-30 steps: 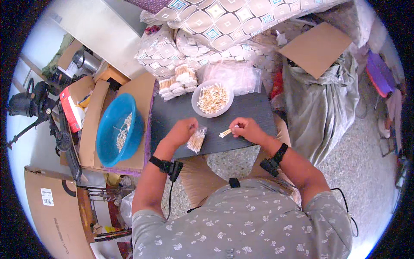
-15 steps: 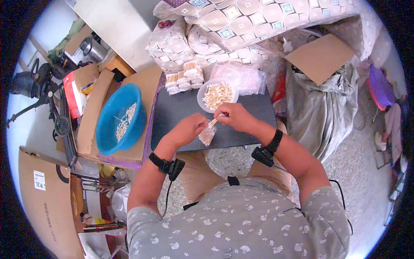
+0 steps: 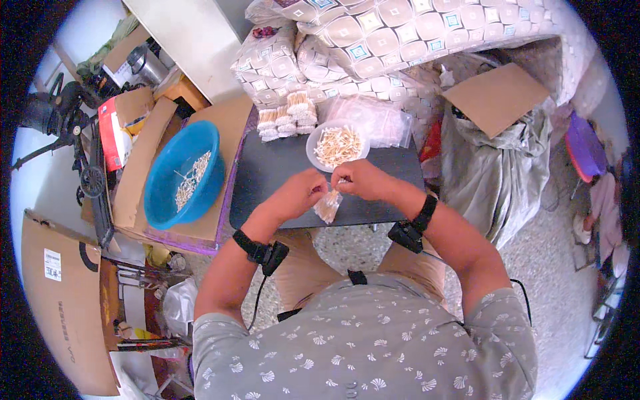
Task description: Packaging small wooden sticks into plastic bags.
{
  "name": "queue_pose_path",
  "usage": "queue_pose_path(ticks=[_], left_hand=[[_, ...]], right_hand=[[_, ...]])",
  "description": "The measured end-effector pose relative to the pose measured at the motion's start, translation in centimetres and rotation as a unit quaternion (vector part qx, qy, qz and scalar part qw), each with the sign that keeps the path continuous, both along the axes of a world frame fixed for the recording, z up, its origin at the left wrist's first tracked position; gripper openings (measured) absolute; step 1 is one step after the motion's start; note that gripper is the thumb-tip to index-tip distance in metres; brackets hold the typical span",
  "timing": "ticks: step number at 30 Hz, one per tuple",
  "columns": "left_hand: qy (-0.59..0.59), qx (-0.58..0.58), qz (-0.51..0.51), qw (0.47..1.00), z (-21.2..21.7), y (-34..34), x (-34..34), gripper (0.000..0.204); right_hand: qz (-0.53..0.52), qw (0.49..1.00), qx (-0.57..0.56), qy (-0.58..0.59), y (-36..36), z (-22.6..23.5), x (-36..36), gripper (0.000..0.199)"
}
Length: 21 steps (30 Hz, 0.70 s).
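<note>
While our left hand [image 3: 312,189] pinches the upper edge of a small clear bag of cotton swabs [image 3: 327,210], our right hand [image 3: 357,179] closes on a few loose swabs [image 3: 343,181] at its mouth; the fingers hide how many, so we cannot be sure. The bag is over the near edge of the dark table [image 3: 267,177], on our side of the bowl [image 3: 310,151]. We judge it light, its film soft, slippery and quick to crumple, best held by a top corner. The sticks look stiff but thin and easily snapped; we would pinch them mid-length, sparing the soft tips.
</note>
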<state>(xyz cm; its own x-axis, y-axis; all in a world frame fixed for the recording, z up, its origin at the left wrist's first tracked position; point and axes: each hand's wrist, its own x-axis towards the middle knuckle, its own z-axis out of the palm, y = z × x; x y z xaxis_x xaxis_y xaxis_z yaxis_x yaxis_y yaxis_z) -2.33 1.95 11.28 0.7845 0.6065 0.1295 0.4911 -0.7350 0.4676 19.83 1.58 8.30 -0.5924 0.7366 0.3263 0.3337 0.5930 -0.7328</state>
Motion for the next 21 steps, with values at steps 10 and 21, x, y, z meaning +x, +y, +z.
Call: queue_pose_path(ticks=[10,21], left_hand=[[-0.049,0.034,0.012,0.998,-1.0,-0.3,-0.4,0.009],[-0.057,0.037,0.058,0.996,-1.3,-1.6,-2.0,0.012]], right_hand=[[-0.03,0.998,-0.007,-0.053,0.1,-0.1,-1.8,0.017],[-0.026,0.998,-0.043,-0.024,-1.1,0.3,-2.8,0.024]])
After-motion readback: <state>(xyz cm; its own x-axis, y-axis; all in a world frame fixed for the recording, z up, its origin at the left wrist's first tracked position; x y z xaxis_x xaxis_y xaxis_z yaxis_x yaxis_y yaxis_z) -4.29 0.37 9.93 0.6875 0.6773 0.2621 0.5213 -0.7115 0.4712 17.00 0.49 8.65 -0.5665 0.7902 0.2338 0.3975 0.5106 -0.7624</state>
